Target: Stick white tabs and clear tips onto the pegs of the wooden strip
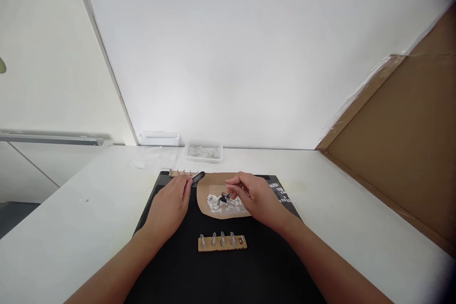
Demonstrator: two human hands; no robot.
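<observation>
My left hand (170,203) is closed on a slim dark tool (198,177) with a rounded end and a lighter part near my fingers; its kind is unclear. My right hand (251,193) is closed in a pinch above a brown paper sheet (210,184), and what its fingertips hold is too small to name. On the paper lie white bits (215,203) and a small black-and-white piece (224,197), just below my right fingertips. Nearer to me, a tan strip holder (218,248) carries several clear, upright tube-like pieces and a small reddish-brown piece at its right end.
Beneath everything is a black mat (171,266) on the white table (71,228). Behind my left hand stands another tan holder (174,174) with small metallic pieces. A clear tub (204,153) and plastic bags (153,157) lie by the wall. Cardboard (399,142) stands at right.
</observation>
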